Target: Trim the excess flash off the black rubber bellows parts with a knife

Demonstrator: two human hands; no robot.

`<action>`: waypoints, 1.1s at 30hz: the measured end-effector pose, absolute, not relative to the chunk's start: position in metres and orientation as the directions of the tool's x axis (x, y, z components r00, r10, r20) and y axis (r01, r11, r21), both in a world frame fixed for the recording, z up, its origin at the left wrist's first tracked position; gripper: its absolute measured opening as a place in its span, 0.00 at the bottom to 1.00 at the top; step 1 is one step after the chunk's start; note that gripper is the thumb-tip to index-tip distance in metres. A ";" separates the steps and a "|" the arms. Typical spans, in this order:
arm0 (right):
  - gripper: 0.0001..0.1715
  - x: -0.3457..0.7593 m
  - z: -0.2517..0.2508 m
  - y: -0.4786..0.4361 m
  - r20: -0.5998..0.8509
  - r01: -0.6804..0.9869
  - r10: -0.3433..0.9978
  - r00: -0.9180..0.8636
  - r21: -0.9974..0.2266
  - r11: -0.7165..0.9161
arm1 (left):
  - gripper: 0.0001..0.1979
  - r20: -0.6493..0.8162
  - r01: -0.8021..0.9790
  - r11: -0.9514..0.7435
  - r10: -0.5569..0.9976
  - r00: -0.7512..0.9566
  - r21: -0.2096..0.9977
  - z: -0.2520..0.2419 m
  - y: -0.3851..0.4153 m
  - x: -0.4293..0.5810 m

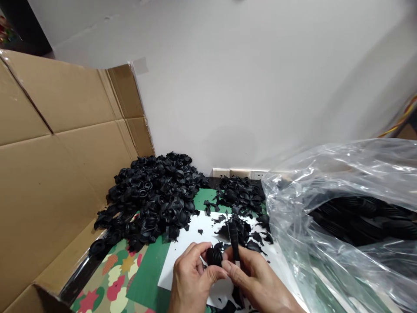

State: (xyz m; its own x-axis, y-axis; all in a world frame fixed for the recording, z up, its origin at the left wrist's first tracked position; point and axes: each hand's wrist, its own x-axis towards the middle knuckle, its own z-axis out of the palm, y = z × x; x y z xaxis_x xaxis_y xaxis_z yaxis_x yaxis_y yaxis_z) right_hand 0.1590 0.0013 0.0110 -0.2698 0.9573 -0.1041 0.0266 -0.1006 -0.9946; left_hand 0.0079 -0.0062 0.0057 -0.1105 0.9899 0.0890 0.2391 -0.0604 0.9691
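Between the thumb and fingers of my left hand point(192, 276) is a small black ribbed part point(214, 256), like a rubber bellows. My right hand point(252, 276) is closed around a slim tool with a black-wrapped shaft point(233, 239); its thin tip points up and away, and its exact kind is unclear. The right fingertips also touch the ribbed part's right side. Both hands are above a white sheet point(190, 243). Black torn scraps point(239, 230) lie on the sheet just beyond the right hand.
A large heap of black ribbed parts point(156, 195) lies at the left against a cardboard panel point(81, 104). More black scraps point(239, 191) are piled near wall sockets point(221, 173). On the right, a clear plastic bag point(286, 226) holds black ribbed parts point(365, 217).
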 end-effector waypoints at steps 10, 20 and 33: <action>0.22 0.159 0.012 0.004 -0.110 -0.032 0.939 -0.325 -0.991 -0.127 | 0.20 0.132 0.339 -0.133 0.991 0.025 0.931 0.020 -0.010 0.009; 0.20 0.156 0.007 0.001 -0.168 -0.054 0.941 -0.293 -0.980 -0.192 | 0.15 -0.104 -0.089 0.093 0.986 -0.131 0.992 0.020 -0.004 0.014; 0.20 0.154 0.001 0.006 -0.231 -0.086 0.923 -0.309 -0.959 -0.269 | 0.15 -0.058 -0.077 0.047 0.985 -0.162 0.996 0.016 -0.002 0.013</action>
State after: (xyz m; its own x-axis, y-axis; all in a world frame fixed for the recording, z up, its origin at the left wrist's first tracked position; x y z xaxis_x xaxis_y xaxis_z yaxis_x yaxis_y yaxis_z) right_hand 0.1543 0.0059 0.0012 -0.3086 0.9227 -0.2310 -0.0859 -0.2689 -0.9593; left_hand 0.0126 -0.0023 0.0163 -0.1619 0.9851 -0.0585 -0.0768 0.0465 0.9960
